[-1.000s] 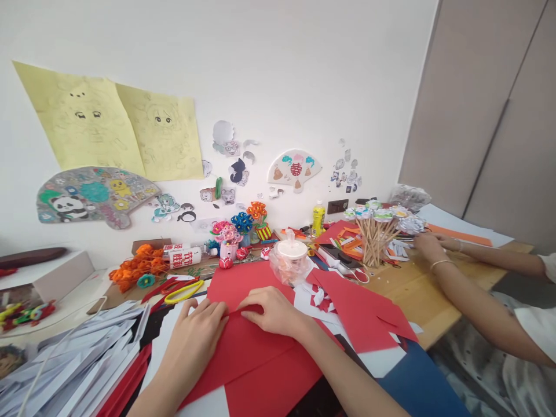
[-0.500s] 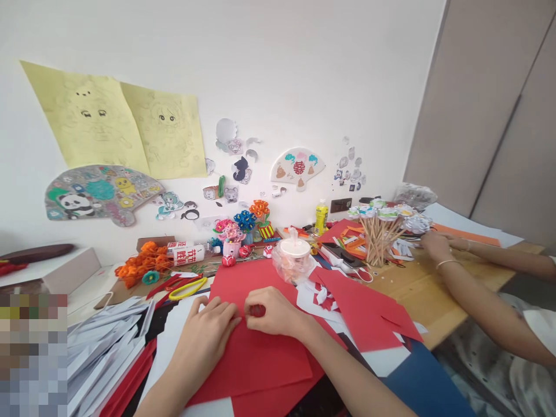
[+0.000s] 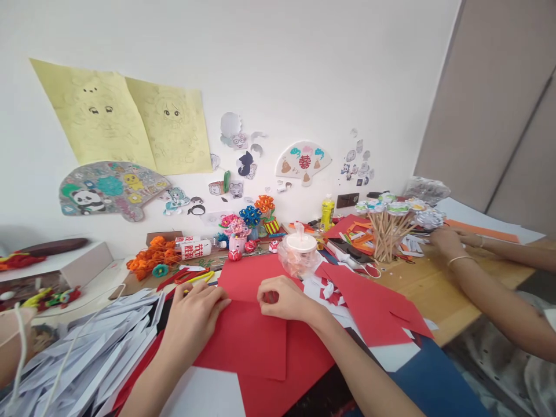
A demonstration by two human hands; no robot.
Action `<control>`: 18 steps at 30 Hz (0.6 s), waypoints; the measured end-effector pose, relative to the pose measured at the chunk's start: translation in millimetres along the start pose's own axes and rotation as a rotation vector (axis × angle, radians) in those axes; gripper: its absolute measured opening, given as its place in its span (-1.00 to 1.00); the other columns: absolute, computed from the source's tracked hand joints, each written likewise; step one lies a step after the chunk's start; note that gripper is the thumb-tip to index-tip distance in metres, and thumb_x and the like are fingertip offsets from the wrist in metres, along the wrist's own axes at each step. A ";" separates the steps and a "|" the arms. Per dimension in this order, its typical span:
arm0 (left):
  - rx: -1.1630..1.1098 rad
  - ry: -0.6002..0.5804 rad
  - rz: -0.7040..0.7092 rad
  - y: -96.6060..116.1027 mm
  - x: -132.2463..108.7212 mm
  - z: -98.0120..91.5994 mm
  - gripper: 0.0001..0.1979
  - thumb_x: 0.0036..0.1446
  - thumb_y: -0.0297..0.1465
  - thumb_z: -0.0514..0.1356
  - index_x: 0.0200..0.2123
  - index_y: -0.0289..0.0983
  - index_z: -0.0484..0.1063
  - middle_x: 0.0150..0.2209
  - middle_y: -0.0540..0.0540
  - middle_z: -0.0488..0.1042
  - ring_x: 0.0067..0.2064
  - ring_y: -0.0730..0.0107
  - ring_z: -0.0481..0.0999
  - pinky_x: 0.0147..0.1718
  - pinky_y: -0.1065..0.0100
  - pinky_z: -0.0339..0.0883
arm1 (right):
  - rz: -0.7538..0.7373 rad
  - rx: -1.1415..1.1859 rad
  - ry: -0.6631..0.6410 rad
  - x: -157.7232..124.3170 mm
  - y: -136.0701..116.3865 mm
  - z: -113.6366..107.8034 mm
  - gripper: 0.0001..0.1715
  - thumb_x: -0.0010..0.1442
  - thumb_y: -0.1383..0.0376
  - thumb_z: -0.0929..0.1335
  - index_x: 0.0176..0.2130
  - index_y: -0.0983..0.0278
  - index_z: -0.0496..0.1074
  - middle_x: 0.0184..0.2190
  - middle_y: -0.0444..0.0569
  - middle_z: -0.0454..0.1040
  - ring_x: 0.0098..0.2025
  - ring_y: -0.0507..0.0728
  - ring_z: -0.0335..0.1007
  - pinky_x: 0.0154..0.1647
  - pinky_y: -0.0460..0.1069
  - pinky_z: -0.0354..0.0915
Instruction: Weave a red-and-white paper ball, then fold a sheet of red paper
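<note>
Red paper sheets [image 3: 256, 347] lie overlapping in front of me, the upper one over a larger red sheet. My left hand [image 3: 197, 307] rests on the upper sheet's left side, fingers bent; whether it pinches the edge cannot be told. Just right of it, my right hand [image 3: 280, 296] is over the same sheet, thumb and index finger curled into a ring, their tips together; anything between them is too small to make out. A lidded cup in a plastic bag [image 3: 299, 249] stands behind my right hand.
Folded white paper strips [image 3: 91, 353] are heaped at left. Sticks with paper flowers [image 3: 388, 231] stand right of the cup. Another person's hands [image 3: 447, 246] work at the right, and an arm [image 3: 13, 344] shows at far left. More red paper [image 3: 373, 301] lies right.
The upper red sheet and my left hand have shifted left, and the gap between my hands is wider. The view has turned slightly, and an arm now shows at the left edge.
</note>
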State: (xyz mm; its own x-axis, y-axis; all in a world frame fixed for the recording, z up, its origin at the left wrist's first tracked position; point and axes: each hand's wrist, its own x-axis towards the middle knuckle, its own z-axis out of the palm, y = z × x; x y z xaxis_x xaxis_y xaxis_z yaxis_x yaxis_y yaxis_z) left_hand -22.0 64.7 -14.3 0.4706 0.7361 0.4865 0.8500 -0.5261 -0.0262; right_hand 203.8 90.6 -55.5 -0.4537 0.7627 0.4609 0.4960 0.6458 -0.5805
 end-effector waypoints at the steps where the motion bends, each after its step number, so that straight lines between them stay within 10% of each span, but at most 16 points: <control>1: 0.010 0.017 -0.025 -4.9 -0.4 -1.8 -0.71 0.24 -0.31 -0.03 -0.44 -0.14 0.43 -0.39 -0.02 0.58 -0.25 0.19 0.48 -0.15 0.15 0.07 | 0.012 0.000 0.005 -0.5 0.9 -1.9 -0.87 -0.10 0.47 0.33 -0.56 0.25 0.39 -0.56 -0.20 0.40 -0.50 0.00 0.25 -0.45 -0.13 0.14; 11: -0.055 0.206 -0.426 -35.9 -7.5 -23.3 -0.68 0.15 -0.15 -0.04 -0.40 -0.15 0.44 -0.41 -0.04 0.59 -0.40 0.17 0.50 -0.34 0.22 0.23 | 0.200 0.136 0.150 -0.2 19.4 -7.3 -0.90 0.04 0.36 0.35 -0.48 0.29 0.47 -0.50 -0.12 0.47 -0.45 0.04 0.30 -0.40 -0.08 0.18; 18: -0.432 0.282 -0.548 -15.9 0.3 -18.5 -0.66 0.05 -0.04 0.08 -0.41 -0.16 0.47 -0.45 0.00 0.58 -0.42 0.25 0.52 -0.47 0.37 0.29 | 0.303 0.477 0.129 5.3 28.7 3.2 -0.38 0.21 -0.11 0.25 -0.15 0.38 0.47 -0.40 0.03 0.54 -0.45 0.07 0.44 -0.41 -0.05 0.32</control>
State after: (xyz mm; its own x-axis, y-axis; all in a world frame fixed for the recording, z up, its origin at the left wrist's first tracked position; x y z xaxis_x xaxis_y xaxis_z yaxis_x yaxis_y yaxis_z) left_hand -39.8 65.4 2.4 -0.1208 0.8341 0.5382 0.7495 -0.2789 0.6004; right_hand 213.2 113.1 -71.9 -0.2353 0.9284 0.2877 0.1876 0.3338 -0.9238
